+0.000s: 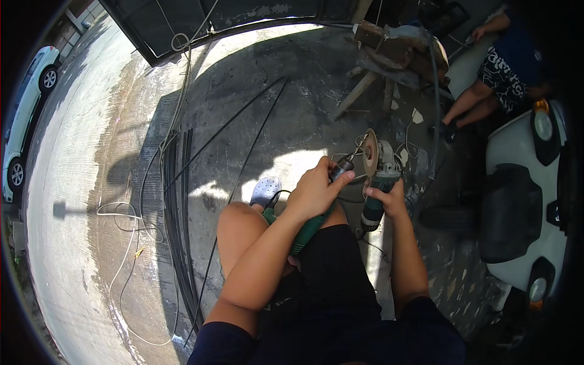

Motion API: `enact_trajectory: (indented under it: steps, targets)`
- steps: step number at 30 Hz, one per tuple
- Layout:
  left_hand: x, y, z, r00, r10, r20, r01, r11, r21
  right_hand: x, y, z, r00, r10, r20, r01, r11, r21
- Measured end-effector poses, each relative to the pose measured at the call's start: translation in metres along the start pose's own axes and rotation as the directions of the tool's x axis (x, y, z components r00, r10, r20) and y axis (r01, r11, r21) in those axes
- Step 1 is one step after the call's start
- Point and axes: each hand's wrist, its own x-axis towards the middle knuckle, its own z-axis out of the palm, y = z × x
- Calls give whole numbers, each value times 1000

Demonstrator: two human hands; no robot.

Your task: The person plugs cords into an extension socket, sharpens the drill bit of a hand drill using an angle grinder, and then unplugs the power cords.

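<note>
My left hand (317,187) is wrapped round the dark chuck end of a green drill (309,234), which lies across my lap. A thin bit (356,153) points from the chuck toward the disc of an angle grinder. My right hand (389,198) grips the green body of the angle grinder (372,213). The grinder's tan disc (370,153) stands upright, close to the bit; whether they touch I cannot tell.
Long dark metal bars (176,213) lie on the ground at left, with loose cables (131,243). A wooden stand (395,55) is ahead. Another person (505,67) stands at upper right, near a white vehicle (526,140). A metal gate (255,15) stands at the top.
</note>
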Motion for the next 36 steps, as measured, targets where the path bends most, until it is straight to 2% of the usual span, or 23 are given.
enact_trajectory:
  steps: [20,32,36]
  targets:
    - [2,2,-1,999,-48,21,48,999,19,-1,0,6,1000,19,-17,-19,999,41]
    - [3,-3,2,1000,-24,3,24,999,27,3,-2,9,1000,5,-29,-4,1000,23]
    - [3,-5,5,998,31,-54,-31,1000,0,5,0,9,999,17,-34,-17,1000,9]
